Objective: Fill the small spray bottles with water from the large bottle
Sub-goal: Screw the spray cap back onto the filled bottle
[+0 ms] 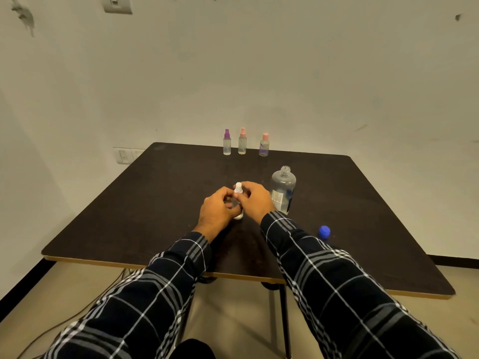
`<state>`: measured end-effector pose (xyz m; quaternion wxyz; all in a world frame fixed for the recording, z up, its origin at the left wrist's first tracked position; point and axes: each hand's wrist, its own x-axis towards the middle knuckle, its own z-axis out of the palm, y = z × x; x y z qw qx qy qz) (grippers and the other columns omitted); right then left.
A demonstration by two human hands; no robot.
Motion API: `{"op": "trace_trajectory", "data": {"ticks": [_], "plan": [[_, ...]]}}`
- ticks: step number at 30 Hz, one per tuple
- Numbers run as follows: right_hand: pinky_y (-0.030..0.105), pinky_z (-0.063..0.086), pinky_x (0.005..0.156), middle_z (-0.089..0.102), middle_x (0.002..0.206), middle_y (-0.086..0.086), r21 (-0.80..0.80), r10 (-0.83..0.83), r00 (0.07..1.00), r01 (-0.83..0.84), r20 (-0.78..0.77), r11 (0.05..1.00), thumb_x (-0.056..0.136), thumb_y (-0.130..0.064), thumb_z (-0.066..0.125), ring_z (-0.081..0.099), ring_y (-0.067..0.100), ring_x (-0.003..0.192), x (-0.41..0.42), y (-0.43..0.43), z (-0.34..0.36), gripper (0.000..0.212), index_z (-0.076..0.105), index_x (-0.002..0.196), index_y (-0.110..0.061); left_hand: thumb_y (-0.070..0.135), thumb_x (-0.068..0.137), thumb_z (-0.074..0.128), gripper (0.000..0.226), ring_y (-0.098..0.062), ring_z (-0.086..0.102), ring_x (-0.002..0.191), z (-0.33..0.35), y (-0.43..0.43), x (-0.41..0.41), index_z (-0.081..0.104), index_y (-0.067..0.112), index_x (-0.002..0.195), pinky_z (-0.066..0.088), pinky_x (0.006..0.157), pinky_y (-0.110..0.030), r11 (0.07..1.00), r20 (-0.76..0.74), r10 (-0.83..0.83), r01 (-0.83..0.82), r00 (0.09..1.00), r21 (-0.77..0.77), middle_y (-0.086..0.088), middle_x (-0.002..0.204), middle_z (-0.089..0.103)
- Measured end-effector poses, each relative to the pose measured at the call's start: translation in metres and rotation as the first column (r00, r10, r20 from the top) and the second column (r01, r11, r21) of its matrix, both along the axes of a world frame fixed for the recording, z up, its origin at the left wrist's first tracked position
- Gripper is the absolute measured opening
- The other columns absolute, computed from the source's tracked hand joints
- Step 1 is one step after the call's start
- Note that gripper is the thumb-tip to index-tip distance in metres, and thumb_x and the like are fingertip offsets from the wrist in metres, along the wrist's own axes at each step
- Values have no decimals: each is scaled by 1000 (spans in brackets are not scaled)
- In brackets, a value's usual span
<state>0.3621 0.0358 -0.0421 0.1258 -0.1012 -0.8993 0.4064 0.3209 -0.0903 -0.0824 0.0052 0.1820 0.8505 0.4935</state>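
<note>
A small clear spray bottle with a white top (238,188) stands on the dark table (155,203) at its middle. My left hand (217,209) wraps its body and my right hand (255,199) grips it at the neck below the white top. The large clear bottle (282,189) stands uncapped just right of my right hand, with water in its lower part. Its blue cap (324,231) lies on the table to the right, near my right sleeve. Three small spray bottles stand at the far edge: purple-topped (226,142), pink-topped (242,141) and a shorter pink-topped one (264,145).
The table stands against a pale wall, its near edge below my forearms. Wall sockets (124,156) show behind the table's left corner. A cable runs over the floor (77,314) at lower left.
</note>
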Motion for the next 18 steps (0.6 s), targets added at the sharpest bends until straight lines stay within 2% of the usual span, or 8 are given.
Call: {"op": "trace_trajectory", "data": {"ticks": [3,5,7,8,10,12,15,18], "plan": [[25,44,70,64,90,-2,44,-100,994,99,31,994,88,-29,73,60,17,85,-6,-3,2,15,61,92,-20,25,84,78,21,-10,65,85,1,-1,1,63,26,99,55,79,-29,1000,-9,-8,8,1000,-28,5,89,69],[25,40,63,59,80,-4,19,-174,984,174,40,985,85,-36,75,55,15,75,-8,-7,-1,30,50,80,-22,22,86,77,22,-10,65,87,2,-1,2,63,23,102,53,81,-29,999,5,-19,19,1000,-42,4,93,68],[28,43,64,59,81,-3,24,-169,985,168,34,985,82,-45,75,54,13,72,-6,-8,-5,34,50,83,-23,19,86,76,23,-11,65,90,3,-2,3,63,23,105,54,83,-30,999,21,-17,18,1000,-41,4,96,68],[30,47,68,62,87,-3,15,-123,992,123,29,992,81,-46,76,56,13,77,-5,-8,-7,34,54,92,-22,18,86,76,24,-11,64,91,3,-3,3,63,23,106,54,82,-30,999,18,-11,12,1000,-48,5,98,68],[33,52,84,66,105,-1,-4,13,1000,-13,6,1000,84,-39,75,60,15,93,-3,-4,-12,43,58,119,-20,16,87,74,24,-9,65,92,2,-3,1,64,26,107,53,80,-28,999,4,-7,7,1000,-54,8,98,68],[32,50,90,68,110,0,7,80,997,-79,-15,997,92,-24,66,60,12,96,0,2,-14,38,61,129,-17,21,85,77,24,-4,67,88,1,-1,-1,65,28,104,54,77,-26,1000,14,-11,12,1000,-14,10,94,70],[30,52,89,71,106,0,-36,28,997,-31,-70,999,95,-10,56,64,12,95,-1,10,-14,26,71,116,-15,28,82,82,28,1,68,86,0,0,0,66,28,104,55,79,-23,1000,16,-16,15,1000,24,12,95,72],[29,52,76,67,84,-3,-40,-44,997,41,-68,998,92,-11,60,62,12,79,-2,14,-13,11,68,90,-18,28,81,83,30,2,68,88,1,0,0,66,26,106,55,80,-22,999,9,-16,16,1000,28,12,97,71]]}}
